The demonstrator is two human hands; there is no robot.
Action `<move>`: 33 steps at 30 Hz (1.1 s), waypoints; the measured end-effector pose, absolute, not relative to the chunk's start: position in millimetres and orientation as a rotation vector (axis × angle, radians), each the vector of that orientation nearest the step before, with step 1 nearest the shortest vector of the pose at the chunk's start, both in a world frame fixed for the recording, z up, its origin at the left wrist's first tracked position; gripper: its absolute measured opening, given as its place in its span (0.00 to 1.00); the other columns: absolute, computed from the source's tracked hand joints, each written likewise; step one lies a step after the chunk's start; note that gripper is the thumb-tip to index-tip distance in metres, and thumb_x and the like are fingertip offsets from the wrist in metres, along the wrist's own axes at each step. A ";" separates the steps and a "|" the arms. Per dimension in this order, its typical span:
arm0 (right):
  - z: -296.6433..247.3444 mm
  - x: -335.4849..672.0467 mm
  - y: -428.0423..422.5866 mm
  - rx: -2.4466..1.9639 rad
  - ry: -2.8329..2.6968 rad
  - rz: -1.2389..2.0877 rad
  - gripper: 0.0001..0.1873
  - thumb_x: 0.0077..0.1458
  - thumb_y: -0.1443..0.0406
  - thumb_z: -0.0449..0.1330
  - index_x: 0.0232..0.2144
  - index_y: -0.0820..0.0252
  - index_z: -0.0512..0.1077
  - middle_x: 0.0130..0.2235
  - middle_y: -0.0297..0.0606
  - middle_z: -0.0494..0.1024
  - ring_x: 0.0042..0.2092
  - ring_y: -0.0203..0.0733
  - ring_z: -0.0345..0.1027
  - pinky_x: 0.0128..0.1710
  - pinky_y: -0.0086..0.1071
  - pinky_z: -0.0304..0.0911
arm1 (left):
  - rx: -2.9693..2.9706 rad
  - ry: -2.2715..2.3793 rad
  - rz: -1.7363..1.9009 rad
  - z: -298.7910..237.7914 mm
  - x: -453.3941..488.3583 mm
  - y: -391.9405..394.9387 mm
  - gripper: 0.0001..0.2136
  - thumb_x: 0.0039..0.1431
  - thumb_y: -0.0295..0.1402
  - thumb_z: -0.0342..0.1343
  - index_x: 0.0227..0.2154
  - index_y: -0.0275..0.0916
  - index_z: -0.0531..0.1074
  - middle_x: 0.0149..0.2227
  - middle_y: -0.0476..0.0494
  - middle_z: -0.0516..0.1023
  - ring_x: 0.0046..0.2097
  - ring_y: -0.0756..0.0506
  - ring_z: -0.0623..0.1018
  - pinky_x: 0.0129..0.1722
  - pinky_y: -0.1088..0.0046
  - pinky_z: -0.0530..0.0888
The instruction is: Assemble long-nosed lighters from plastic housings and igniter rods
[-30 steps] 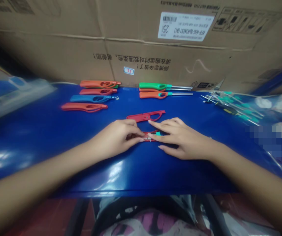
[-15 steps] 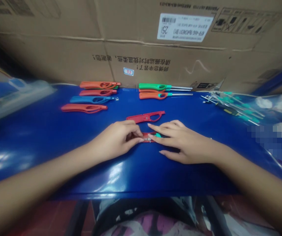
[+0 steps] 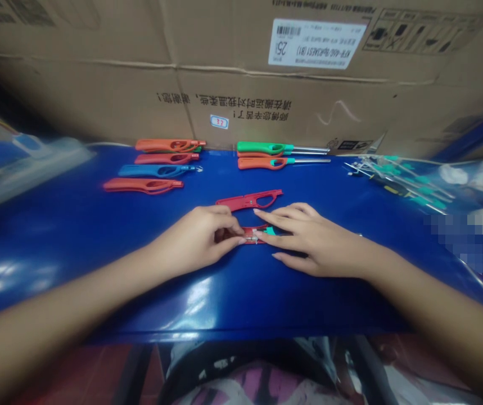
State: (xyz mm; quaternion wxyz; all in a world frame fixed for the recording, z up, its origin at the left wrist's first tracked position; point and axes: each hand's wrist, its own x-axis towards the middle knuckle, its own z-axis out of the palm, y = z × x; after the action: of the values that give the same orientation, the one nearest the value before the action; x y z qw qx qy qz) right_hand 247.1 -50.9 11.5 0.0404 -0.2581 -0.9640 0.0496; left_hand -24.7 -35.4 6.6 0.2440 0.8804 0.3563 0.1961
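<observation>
My left hand [image 3: 201,239] and my right hand [image 3: 308,239] meet at the middle of the blue table [image 3: 76,236]. Between their fingertips lies a red lighter shell half with a teal part inside [image 3: 256,233]. The left thumb and forefinger pinch its left end. The right fingers are stretched out and press on its right part, covering most of it. Just behind the hands lies a second red shell half [image 3: 249,199], flat and untouched.
Orange, red and blue lighter shells [image 3: 157,166] lie in a group at the back left. Green and orange lighters with metal tubes [image 3: 275,154] lie at the back middle. Teal-tipped metal rods [image 3: 397,180] are piled at the right. A cardboard box [image 3: 241,73] walls the back.
Both hands have stayed on the red shell with only slight finger shifts. The other parts have not moved.
</observation>
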 end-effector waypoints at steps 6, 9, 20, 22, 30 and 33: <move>10.5 248.6 -49.6 -0.847 -2.899 0.370 0.23 0.68 0.60 0.54 0.63 0.51 0.68 0.72 0.48 0.53 0.70 0.53 0.52 0.63 0.56 0.51 | 2.400 0.983 0.535 7.9 -23.8 -36.0 0.06 0.63 0.33 0.60 0.37 0.39 0.81 0.33 0.45 0.80 0.32 0.50 0.77 0.32 0.75 0.71; 11.3 250.2 -49.3 -0.840 -2.898 0.422 0.23 0.67 0.60 0.55 0.62 0.52 0.69 0.72 0.50 0.51 0.70 0.55 0.51 0.64 0.57 0.50 | 2.367 1.024 0.510 9.7 -22.2 -36.7 0.06 0.63 0.33 0.60 0.36 0.39 0.82 0.33 0.45 0.80 0.32 0.49 0.77 0.32 0.75 0.71; 12.1 248.9 -51.7 -0.786 -2.817 0.161 0.23 0.67 0.61 0.55 0.62 0.57 0.68 0.70 0.49 0.58 0.66 0.51 0.60 0.64 0.52 0.52 | 2.399 0.994 0.514 7.5 -23.9 -36.7 0.06 0.64 0.33 0.60 0.38 0.40 0.81 0.34 0.46 0.79 0.34 0.50 0.77 0.35 0.74 0.72; 12.4 251.2 -49.3 -0.789 -2.782 0.153 0.22 0.67 0.62 0.55 0.60 0.57 0.70 0.68 0.46 0.62 0.64 0.49 0.61 0.64 0.50 0.52 | 2.409 0.985 0.524 7.3 -23.9 -37.1 0.06 0.64 0.33 0.60 0.38 0.40 0.82 0.34 0.46 0.78 0.33 0.50 0.77 0.34 0.74 0.72; 11.5 256.0 -42.3 -0.834 -2.662 0.251 0.13 0.63 0.66 0.59 0.50 0.54 0.76 0.50 0.40 0.79 0.53 0.44 0.69 0.56 0.43 0.56 | 2.449 0.962 0.557 8.4 -23.9 -39.8 0.08 0.64 0.33 0.59 0.39 0.38 0.82 0.34 0.45 0.78 0.33 0.50 0.77 0.32 0.75 0.73; 10.6 256.1 -41.1 -0.832 -2.645 0.285 0.09 0.62 0.66 0.60 0.44 0.56 0.76 0.44 0.40 0.78 0.48 0.44 0.70 0.53 0.41 0.57 | 2.473 0.940 0.601 8.4 -24.2 -41.0 0.08 0.62 0.32 0.60 0.40 0.36 0.81 0.33 0.46 0.79 0.32 0.50 0.77 0.32 0.75 0.73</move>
State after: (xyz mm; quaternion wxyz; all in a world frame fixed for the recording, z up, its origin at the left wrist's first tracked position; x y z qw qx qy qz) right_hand 256.1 -41.1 10.6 0.1759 -0.2939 -0.9341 0.1005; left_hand -24.2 -41.0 8.4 0.2128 0.8906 0.3386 0.2166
